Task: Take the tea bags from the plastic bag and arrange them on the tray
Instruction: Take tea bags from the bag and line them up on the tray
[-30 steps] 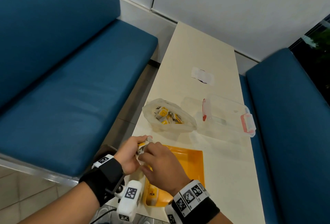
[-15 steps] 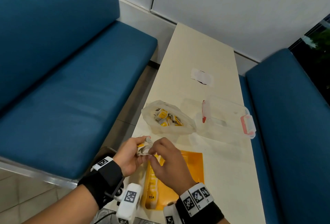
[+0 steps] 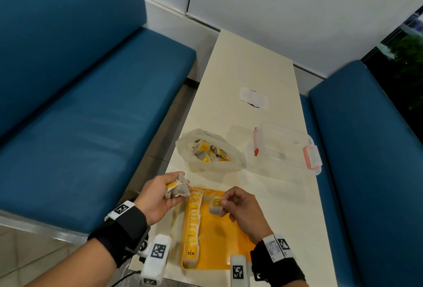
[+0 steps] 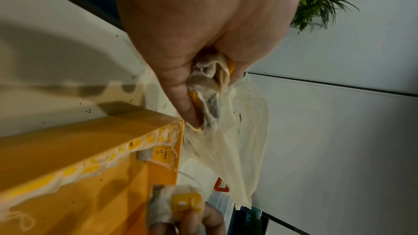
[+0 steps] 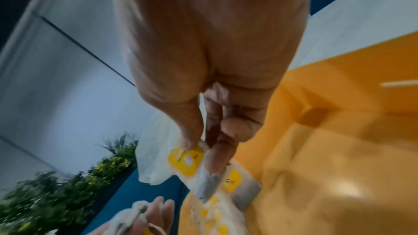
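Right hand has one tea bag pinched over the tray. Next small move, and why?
Probably lower the right hand and set its tea bag on the bare tray floor beside the row of tea bags along the left edge. The left hand holds a bunch of tea bags.

left hand (image 4: 181, 45) grips tea bags (image 4: 210, 94) | beside orange tray (image 4: 95, 176)

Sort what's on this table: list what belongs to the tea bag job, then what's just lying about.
Part of the job:
- clear plastic bag of tea bags
- orange rectangular tray
- row of yellow-tagged tea bags on it
- bunch of tea bags in left hand
- single tea bag pinched by right hand

Lying about:
- clear plastic box with red clips
- white paper scrap
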`<state>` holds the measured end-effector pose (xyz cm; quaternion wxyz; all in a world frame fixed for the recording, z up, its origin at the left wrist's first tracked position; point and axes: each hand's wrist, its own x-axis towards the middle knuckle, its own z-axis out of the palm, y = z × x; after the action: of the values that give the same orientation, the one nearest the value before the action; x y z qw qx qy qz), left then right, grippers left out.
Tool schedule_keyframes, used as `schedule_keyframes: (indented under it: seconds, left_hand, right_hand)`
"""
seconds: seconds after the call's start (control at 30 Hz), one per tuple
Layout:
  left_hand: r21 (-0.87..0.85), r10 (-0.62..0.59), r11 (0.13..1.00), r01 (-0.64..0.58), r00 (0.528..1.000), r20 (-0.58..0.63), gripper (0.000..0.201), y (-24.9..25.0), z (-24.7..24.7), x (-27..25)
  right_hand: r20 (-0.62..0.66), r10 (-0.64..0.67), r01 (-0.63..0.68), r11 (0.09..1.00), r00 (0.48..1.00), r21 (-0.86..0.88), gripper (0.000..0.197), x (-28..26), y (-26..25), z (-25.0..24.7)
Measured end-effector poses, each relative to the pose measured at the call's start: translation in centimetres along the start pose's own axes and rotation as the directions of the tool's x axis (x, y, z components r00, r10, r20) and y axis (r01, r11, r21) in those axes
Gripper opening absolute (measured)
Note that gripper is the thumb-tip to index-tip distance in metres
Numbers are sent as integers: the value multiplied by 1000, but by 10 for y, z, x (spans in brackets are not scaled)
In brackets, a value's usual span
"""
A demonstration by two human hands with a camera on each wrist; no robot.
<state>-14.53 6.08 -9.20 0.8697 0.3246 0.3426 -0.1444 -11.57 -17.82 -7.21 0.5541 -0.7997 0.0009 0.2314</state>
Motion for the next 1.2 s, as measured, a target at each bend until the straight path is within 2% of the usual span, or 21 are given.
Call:
schedule_keyframes:
  seconds: [0.13, 0.27, 0.47, 0.93, 1.07, 1.2]
  left_hand:
    - [23, 18, 1000, -19, 1000, 24, 28, -4, 2, -1]
    - [60, 24, 998, -28, 997, 67, 28, -9, 5, -3]
    - [119, 28, 992, -40, 994, 102, 29, -16, 7, -4]
    - [178, 35, 983, -55, 993, 111, 29, -18, 4, 0]
    - [181, 30, 982, -49, 994, 108, 29, -17, 4, 0]
    - [178, 27, 983, -47, 993, 113, 29, -16, 4, -1]
  right_hand:
    - [-8, 103, -103, 994, 995, -21, 11, 11, 24, 4]
    - [-36, 151, -151, 989, 988, 6, 12, 20, 28, 13]
    - [-163, 225, -210, 972, 961, 104, 4, 30, 42, 28]
    - [-389, 235, -178, 968, 891, 176, 2, 37, 39, 47]
    - [-397, 261, -194, 960, 880, 203, 8, 40, 39, 51]
    - [-349, 314, -216, 932, 883, 293, 10, 43, 37, 53]
